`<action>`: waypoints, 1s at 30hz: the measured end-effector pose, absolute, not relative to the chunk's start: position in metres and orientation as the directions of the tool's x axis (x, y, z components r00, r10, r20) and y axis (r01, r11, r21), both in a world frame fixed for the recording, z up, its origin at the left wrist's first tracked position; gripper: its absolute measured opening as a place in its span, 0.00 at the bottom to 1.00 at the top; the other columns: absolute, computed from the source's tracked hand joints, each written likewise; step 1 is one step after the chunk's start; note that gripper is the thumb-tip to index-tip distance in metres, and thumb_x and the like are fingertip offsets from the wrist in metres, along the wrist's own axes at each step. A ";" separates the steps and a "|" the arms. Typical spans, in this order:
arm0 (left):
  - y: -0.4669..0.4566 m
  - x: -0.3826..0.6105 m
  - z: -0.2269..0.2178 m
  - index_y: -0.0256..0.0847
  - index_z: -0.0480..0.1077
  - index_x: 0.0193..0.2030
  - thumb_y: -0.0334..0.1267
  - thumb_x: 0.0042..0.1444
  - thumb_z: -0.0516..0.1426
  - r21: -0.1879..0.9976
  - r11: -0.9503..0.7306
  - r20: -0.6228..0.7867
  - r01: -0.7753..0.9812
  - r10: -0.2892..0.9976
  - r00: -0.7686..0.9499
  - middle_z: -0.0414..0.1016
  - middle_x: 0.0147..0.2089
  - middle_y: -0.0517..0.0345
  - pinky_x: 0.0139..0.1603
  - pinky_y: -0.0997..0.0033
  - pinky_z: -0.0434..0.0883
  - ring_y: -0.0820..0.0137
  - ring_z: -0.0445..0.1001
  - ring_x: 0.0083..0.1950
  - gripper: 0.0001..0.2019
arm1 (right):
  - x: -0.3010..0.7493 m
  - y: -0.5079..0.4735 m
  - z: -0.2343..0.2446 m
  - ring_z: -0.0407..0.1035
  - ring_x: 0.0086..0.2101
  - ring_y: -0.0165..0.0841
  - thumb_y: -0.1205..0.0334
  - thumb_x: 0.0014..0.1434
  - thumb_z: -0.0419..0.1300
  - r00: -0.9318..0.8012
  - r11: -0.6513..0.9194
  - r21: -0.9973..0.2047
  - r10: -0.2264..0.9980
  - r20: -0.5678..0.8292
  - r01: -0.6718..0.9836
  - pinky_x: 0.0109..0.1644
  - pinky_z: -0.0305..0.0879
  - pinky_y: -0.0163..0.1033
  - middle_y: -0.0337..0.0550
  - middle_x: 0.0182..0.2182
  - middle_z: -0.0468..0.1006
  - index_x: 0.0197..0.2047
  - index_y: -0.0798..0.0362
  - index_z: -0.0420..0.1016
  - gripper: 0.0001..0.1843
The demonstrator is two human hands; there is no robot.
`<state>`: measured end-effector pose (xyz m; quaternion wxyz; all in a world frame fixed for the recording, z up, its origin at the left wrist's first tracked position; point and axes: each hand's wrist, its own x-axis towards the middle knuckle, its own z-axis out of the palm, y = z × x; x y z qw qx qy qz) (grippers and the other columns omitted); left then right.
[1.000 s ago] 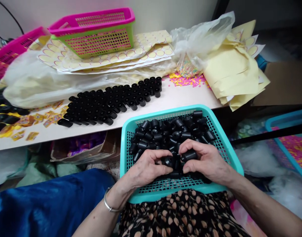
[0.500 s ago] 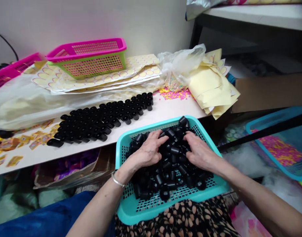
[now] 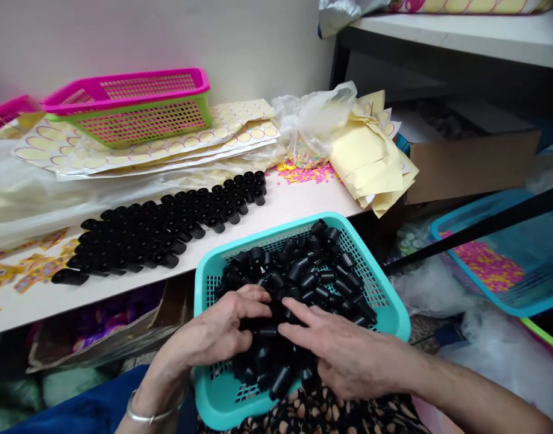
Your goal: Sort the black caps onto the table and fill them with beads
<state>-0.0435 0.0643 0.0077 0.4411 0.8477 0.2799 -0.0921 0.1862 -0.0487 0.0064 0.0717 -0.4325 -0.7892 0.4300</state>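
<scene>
A turquoise plastic basket (image 3: 396,313) rests against a patterned garment, holding a heap of short black plastic tubes (image 3: 310,280). My left hand (image 3: 226,325), with a silver bangle at its wrist, reaches into the near left of the heap. Its fingers are bent and its thumb stands apart; the fingertips touch the tubes. From the right comes my right hand (image 3: 335,343), fingers extended and spread over the same near part of the heap, facing the left fingers. Some tubes lie hidden beneath both hands. On the white table, rows of black tubes (image 3: 136,235) stand upright close together.
A pink and green basket (image 3: 141,117) sits on printed sheets (image 3: 240,129) at the back. Pink and yellow bits (image 3: 303,172) lie beside folded yellow paper (image 3: 371,157). A dark bar (image 3: 479,226) crosses at right before a blue basket (image 3: 543,295). Yellow wrappers (image 3: 32,268) lie left.
Both hands have moved toward me and closer together, drawing tubes toward the near side of the basket. The view has shifted slightly to the right.
</scene>
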 end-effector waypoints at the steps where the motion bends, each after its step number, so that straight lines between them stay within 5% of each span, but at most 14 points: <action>1: 0.066 -0.044 0.008 0.46 0.74 0.48 0.23 0.41 0.53 0.720 -0.442 -0.367 0.535 0.412 0.834 0.65 0.61 0.56 0.66 0.54 0.53 0.56 0.55 0.66 0.27 | 0.190 -0.049 0.007 0.54 0.60 0.47 0.74 0.48 0.52 -0.596 0.280 -0.713 0.768 -0.234 0.642 0.58 0.58 0.47 0.54 0.66 0.49 0.62 0.52 0.57 0.36; 4: 0.071 -0.042 0.010 0.45 0.76 0.45 0.27 0.45 0.57 0.813 -0.317 -0.266 0.488 0.544 0.796 0.69 0.58 0.55 0.63 0.57 0.57 0.57 0.60 0.63 0.19 | 0.210 -0.036 0.000 0.62 0.54 0.39 0.74 0.55 0.49 -0.377 0.234 -0.590 0.917 -0.131 0.773 0.55 0.60 0.42 0.49 0.57 0.65 0.54 0.53 0.67 0.24; 7: 0.072 -0.032 0.008 0.41 0.77 0.39 0.33 0.48 0.60 0.880 -0.140 -0.251 0.455 0.675 0.693 0.74 0.48 0.53 0.48 0.68 0.68 0.66 0.72 0.46 0.10 | 0.228 -0.010 -0.013 0.66 0.43 0.36 0.70 0.60 0.49 -0.157 0.111 -0.421 0.985 -0.076 0.900 0.48 0.61 0.40 0.46 0.42 0.74 0.42 0.54 0.73 0.12; 12: 0.064 -0.004 0.000 0.35 0.75 0.27 0.39 0.45 0.64 0.904 0.232 -0.384 0.359 0.809 0.445 0.70 0.23 0.59 0.27 0.79 0.62 0.77 0.64 0.25 0.08 | 0.214 0.033 -0.031 0.65 0.39 0.39 0.70 0.58 0.51 -0.386 0.372 -0.115 0.910 -0.149 0.921 0.38 0.57 0.41 0.47 0.34 0.75 0.32 0.54 0.73 0.10; 14: 0.061 0.004 -0.004 0.33 0.74 0.25 0.40 0.45 0.64 0.872 0.461 -0.487 0.167 0.776 0.402 0.70 0.22 0.57 0.22 0.79 0.60 0.78 0.62 0.22 0.10 | 0.200 0.045 -0.037 0.65 0.40 0.41 0.72 0.56 0.53 -0.451 0.437 -0.111 0.873 -0.186 0.893 0.38 0.56 0.42 0.50 0.32 0.75 0.29 0.55 0.73 0.09; 17: 0.062 0.007 -0.008 0.31 0.73 0.22 0.37 0.47 0.60 0.674 0.730 -0.644 -0.112 0.655 0.394 0.74 0.29 0.49 0.20 0.80 0.62 0.77 0.64 0.23 0.10 | 0.184 0.054 -0.044 0.66 0.40 0.42 0.75 0.55 0.53 -0.460 0.442 -0.128 0.862 -0.211 0.888 0.40 0.56 0.44 0.53 0.31 0.76 0.30 0.58 0.74 0.10; 20: 0.065 0.001 -0.009 0.28 0.71 0.18 0.32 0.44 0.54 0.565 0.781 -0.692 -0.267 0.625 0.362 0.74 0.30 0.43 0.20 0.81 0.63 0.76 0.66 0.24 0.11 | 0.182 0.057 -0.044 0.68 0.39 0.41 0.76 0.52 0.54 -0.462 0.430 -0.176 0.857 -0.228 0.885 0.43 0.56 0.45 0.52 0.30 0.77 0.31 0.58 0.75 0.09; 24: 0.066 -0.006 -0.006 0.27 0.71 0.16 0.28 0.35 0.52 0.574 0.729 -0.614 -0.373 0.684 0.393 0.73 0.28 0.42 0.20 0.81 0.65 0.74 0.67 0.24 0.07 | 0.199 0.050 -0.033 0.70 0.37 0.40 0.70 0.51 0.58 -0.393 0.344 -0.237 0.895 -0.210 0.909 0.40 0.60 0.42 0.49 0.32 0.78 0.38 0.57 0.74 0.10; 27: 0.060 -0.004 -0.002 0.26 0.73 0.18 0.23 0.35 0.55 0.608 0.702 -0.579 -0.370 0.711 0.398 0.75 0.30 0.44 0.25 0.83 0.69 0.74 0.70 0.27 0.05 | 0.211 0.035 -0.026 0.71 0.39 0.36 0.64 0.55 0.59 -0.264 0.151 -0.636 0.961 -0.086 0.757 0.42 0.64 0.40 0.45 0.39 0.77 0.47 0.54 0.69 0.16; 29: 0.056 0.000 0.001 0.26 0.76 0.25 0.23 0.40 0.58 0.616 0.708 -0.580 -0.345 0.704 0.411 0.75 0.33 0.45 0.29 0.84 0.71 0.75 0.72 0.30 0.05 | 0.214 0.022 -0.023 0.71 0.40 0.34 0.62 0.51 0.63 -0.152 0.001 -0.934 0.987 -0.057 0.358 0.45 0.66 0.39 0.41 0.40 0.78 0.46 0.52 0.69 0.17; 30: 0.054 0.003 0.003 0.26 0.76 0.28 0.25 0.42 0.60 0.610 0.715 -0.584 -0.341 0.697 0.416 0.75 0.34 0.46 0.30 0.84 0.71 0.75 0.72 0.30 0.05 | 0.214 0.016 -0.022 0.72 0.41 0.34 0.62 0.49 0.66 -0.110 -0.051 -0.986 0.992 -0.069 0.158 0.46 0.66 0.39 0.40 0.41 0.78 0.44 0.52 0.70 0.18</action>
